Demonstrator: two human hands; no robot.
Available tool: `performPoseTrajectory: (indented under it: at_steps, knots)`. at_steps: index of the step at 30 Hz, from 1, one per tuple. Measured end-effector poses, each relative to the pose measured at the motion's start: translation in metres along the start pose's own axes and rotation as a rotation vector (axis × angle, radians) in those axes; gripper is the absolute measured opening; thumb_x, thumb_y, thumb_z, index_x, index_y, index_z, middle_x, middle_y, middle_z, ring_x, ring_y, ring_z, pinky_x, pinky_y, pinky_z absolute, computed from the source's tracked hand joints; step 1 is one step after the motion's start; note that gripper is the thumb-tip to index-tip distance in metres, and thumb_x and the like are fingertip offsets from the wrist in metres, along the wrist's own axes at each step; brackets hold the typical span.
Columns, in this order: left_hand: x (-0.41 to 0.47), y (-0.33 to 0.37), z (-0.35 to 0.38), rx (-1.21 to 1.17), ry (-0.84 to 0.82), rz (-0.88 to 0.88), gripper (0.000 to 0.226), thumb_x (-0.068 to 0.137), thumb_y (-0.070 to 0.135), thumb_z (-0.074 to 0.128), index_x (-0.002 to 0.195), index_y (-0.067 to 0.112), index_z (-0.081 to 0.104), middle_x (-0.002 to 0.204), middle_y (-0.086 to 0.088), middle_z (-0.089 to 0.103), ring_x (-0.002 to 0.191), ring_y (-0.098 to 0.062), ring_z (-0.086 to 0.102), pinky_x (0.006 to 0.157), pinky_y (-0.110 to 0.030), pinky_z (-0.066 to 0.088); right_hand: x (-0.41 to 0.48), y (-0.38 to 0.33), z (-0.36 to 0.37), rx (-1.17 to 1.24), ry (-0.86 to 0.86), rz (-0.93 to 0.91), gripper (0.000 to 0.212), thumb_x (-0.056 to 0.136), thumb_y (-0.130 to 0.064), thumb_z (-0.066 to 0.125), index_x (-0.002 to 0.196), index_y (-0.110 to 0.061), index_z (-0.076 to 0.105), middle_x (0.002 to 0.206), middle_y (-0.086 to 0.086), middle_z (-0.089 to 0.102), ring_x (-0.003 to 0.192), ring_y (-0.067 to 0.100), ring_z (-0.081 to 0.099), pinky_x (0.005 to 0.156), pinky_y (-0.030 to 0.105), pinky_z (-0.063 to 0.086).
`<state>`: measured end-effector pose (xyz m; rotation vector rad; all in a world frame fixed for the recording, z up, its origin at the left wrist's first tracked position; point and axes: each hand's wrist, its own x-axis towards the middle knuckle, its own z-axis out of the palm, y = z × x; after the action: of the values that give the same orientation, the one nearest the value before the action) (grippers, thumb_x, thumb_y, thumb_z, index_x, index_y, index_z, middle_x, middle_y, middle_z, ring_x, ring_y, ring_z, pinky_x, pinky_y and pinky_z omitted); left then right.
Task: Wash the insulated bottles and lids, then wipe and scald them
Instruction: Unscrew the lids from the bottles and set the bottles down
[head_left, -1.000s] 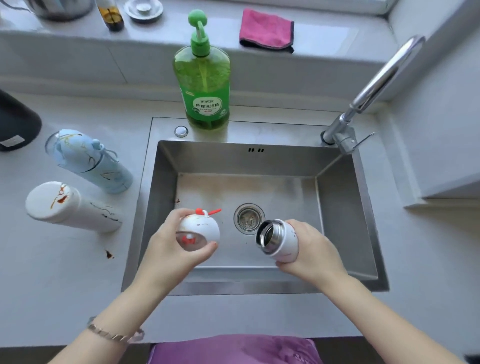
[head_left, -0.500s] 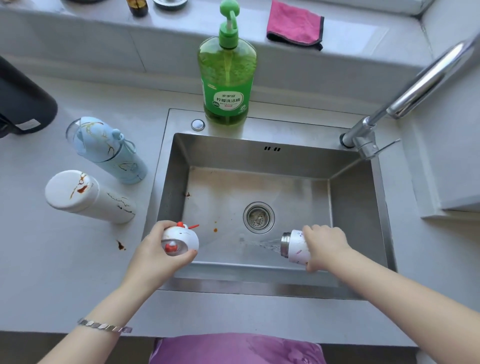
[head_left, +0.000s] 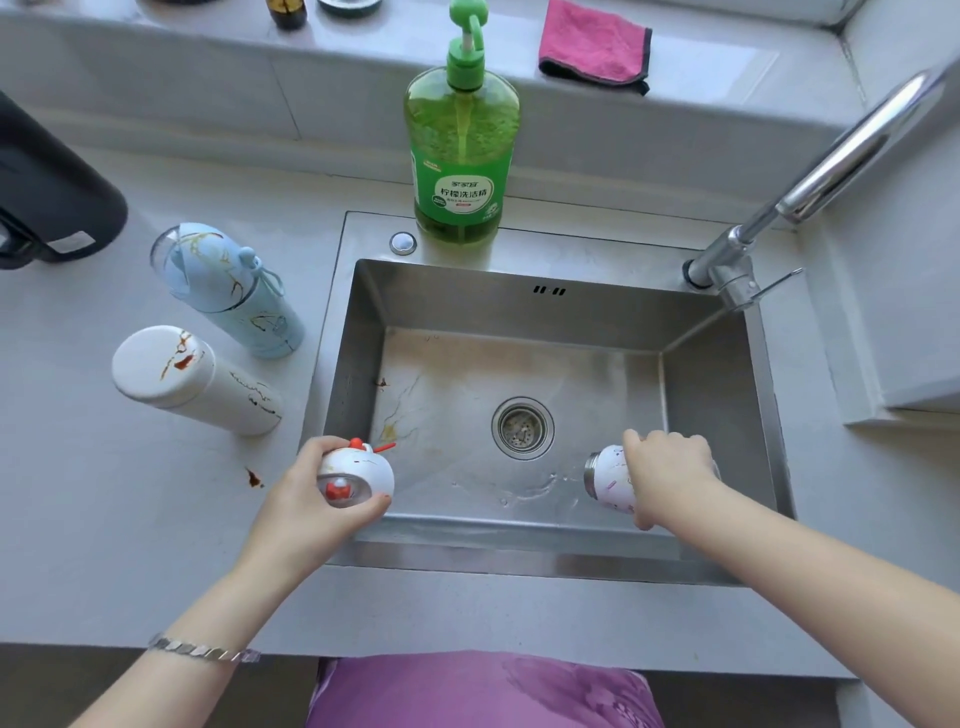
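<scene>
Both hands grip smooth white pieces: rounded lid (head_left: 358, 475), steel-rimmed bottle (head_left: 610, 479).

You see green soap bottle (head_left: 462, 156) on sink (head_left: 597, 244) far rim, pink cloth (head_left: 592, 44) far right, black jug (head_left: 47, 192) far left.

The right hand (head_left: 670, 475) has swung the small white bottle (head_left: 610, 478) rightward and tipped it sideways, water (head_left: 540, 488) now lying on the sink (head_left: 519, 312) floor, while the left hand (head_left: 306, 499) drew the lid (head_left: 356, 478) leftward.
</scene>
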<state>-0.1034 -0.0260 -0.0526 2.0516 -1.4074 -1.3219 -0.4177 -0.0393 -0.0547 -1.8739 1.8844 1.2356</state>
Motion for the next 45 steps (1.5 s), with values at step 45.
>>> performPoseTrajectory:
  at_steps: [45]
  knots:
    - [-0.008,-0.099,-0.12,0.152,0.093,0.336,0.085,0.053,0.04,0.085,0.117,0.051,0.03,0.108,0.031,0.044,0.102,-0.004,0.048,0.076,-0.019,0.041,-0.03,-0.3,-0.09,1.276,0.082,-0.685,0.076,0.075,-0.01,0.07,0.139,-0.018,0.03,0.131,-0.006,0.039,0.124,0.009,0.039,0.097,0.017,0.033]
